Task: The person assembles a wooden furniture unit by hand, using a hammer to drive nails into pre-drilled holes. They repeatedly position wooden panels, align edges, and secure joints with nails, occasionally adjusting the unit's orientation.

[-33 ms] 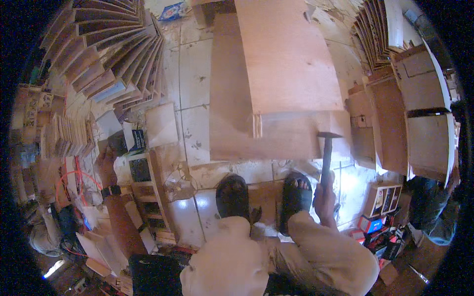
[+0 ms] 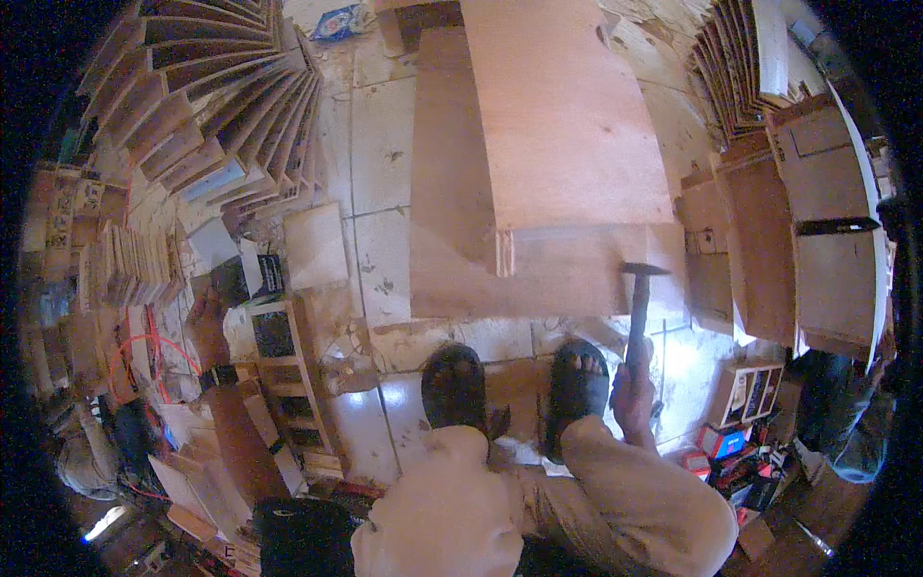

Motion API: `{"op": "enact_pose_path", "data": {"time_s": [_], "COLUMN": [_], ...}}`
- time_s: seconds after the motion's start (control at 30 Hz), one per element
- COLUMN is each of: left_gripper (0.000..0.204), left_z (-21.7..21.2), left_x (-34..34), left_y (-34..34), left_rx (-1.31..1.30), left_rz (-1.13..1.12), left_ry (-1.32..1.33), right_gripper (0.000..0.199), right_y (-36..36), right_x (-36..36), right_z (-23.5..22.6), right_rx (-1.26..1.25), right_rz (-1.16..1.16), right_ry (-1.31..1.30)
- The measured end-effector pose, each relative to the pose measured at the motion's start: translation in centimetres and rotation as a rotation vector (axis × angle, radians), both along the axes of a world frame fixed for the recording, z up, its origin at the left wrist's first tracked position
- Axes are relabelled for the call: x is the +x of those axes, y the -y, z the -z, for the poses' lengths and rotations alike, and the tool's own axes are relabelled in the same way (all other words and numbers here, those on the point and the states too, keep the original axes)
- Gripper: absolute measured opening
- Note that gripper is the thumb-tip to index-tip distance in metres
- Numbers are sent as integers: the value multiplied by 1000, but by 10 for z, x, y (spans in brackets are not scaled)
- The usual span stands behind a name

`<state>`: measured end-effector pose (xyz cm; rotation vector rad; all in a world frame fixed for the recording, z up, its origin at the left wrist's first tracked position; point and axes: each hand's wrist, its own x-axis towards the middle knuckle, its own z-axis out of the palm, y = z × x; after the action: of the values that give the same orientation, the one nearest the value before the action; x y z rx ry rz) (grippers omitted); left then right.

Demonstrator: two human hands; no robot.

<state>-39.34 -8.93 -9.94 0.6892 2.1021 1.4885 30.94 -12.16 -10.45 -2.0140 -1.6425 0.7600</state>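
Two hands work well apart. The right hand (image 2: 630,392) is closed round the handle of a hammer (image 2: 638,313), whose head rests on the flat board (image 2: 548,279) just below the edge of the big panel (image 2: 567,125) standing on it. The blow looks landed or about to lift, so nailing along that joint seems under way. The left hand (image 2: 205,322) reaches far out to the left, beside a small wooden rack (image 2: 281,370); I cannot tell whether it grips anything. Both sandals (image 2: 454,385) sit on the tile floor (image 2: 380,173) near the board's edge.
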Motion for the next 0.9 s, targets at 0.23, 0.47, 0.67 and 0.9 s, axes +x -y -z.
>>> {"op": "enact_pose_path", "data": {"time_s": [0.23, 0.47, 0.67, 0.9], "left_gripper": [20, 19, 18, 19], "left_z": [3, -2, 4, -5], "left_x": [110, 305, 344, 349], "left_y": [-41, -139, -160, -153], "left_rx": [47, 70, 85, 58], "left_rz": [241, 689, 645, 587], "left_ry": [131, 3, -451, -372], "right_gripper": [52, 52, 49, 44], "right_y": [-4, -3, -3, -4], "right_x": [-8, -2, 0, -2], "right_z": [-3, 8, 11, 12], "right_rx": [-67, -86, 4, 76], "right_rz": [86, 75, -24, -7], "right_ry": [-76, -73, -31, -144]}}
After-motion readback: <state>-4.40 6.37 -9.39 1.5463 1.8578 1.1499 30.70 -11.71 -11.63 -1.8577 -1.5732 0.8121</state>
